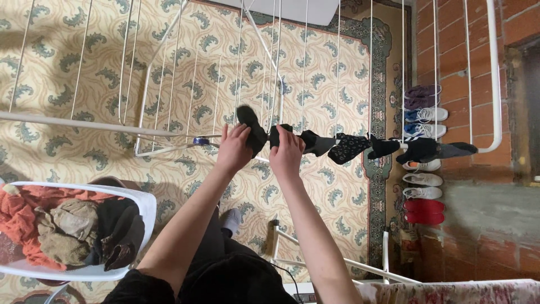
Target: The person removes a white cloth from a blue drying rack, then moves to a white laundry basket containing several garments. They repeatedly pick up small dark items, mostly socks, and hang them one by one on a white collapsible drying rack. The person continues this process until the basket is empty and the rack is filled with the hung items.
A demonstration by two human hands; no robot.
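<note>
- Over the drying rack [169, 130], both hands are at the front wire: left hand [234, 147] and right hand [287, 153] each pinch one end of a black sock [254, 128], fingers closed on the fabric. Sock is draped across the wire, one end sticking up past the left hand.
- Right of it on the same wire: row of dark socks [388, 147] already hung, touching or overlapping each other.
- Risk: sock looks unevenly draped, more on one side. If so, it could slide off once the fingers let go.
- Risk: right hand sits just beside the nearest hung sock; a sideways pull could drag that one along or off the wire.
- Risk: crowded socks overlap, so slow drying likely.
- Risk: white laundry basket [143, 205] at lower left is full of orange, tan and dark clothes, just beside the left elbow; a bump could tip it.
- Packages, labels, signs: none visible. Small blue clip-like item [201, 141] on the rack left of the hands; can't tell what it is.
- Shoes [424, 163] lined along the brick wall [478, 45], well apart from the hands.
</note>
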